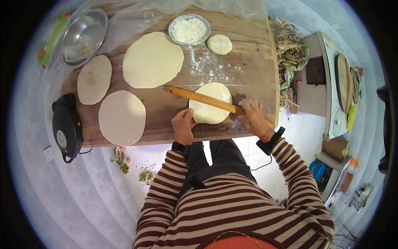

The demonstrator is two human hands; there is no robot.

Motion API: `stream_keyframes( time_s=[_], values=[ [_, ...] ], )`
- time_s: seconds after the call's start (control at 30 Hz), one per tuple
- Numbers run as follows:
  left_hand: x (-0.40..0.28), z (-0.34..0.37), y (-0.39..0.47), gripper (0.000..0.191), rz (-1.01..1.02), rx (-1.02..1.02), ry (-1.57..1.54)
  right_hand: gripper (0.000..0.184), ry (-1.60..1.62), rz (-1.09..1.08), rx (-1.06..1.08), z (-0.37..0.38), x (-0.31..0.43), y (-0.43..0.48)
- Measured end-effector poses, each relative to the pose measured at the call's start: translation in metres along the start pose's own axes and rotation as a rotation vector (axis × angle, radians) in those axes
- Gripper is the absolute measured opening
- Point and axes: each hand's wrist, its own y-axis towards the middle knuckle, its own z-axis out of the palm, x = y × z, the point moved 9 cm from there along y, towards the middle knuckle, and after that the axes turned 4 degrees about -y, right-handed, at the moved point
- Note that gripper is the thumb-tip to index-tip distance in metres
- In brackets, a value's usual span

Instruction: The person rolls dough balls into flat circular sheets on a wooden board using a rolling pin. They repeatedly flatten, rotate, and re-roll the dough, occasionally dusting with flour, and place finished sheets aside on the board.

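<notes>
A pale round of dough [209,115] lies near the front edge of the wooden table. Across it, at a slant, runs a wooden rolling pin [202,98]. My right hand [251,114] grips the pin near its right end. At the dough's lower left edge, my left hand [183,123] pinches the rim between thumb and fingers. Loose flour [205,70] is scattered on the wood beyond the dough. A small thick dough disc [219,44] lies farther back, beside a metal bowl of flour [189,30].
Flat dough sheets lie to the left: a large one [153,60], a round one [122,118] and one with a brown patch [94,79]. A steel basin [84,38] stands at the back left. A black electric appliance [67,127] sits at the left edge. Clear plastic sheeting [133,23] covers the back.
</notes>
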Motion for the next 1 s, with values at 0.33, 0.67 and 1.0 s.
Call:
stream_keyframes(
  time_s=[0.33, 0.67, 1.0],
  values=[
    [0.002, 0.003, -0.007, 0.029, 0.121, -0.044, -0.028, 0.041, -0.039, -0.111, -0.211, -0.037, 0.020, 0.272],
    [-0.002, 0.003, -0.010, 0.036, 0.122, -0.015, -0.111, 0.023, -0.122, -0.076, -0.144, 0.070, -0.003, 0.391],
    [0.002, 0.003, -0.005, 0.030, 0.132, -0.001, -0.026, 0.029, 0.367, -0.060, 0.546, -0.005, 0.013, 0.183]
  ],
)
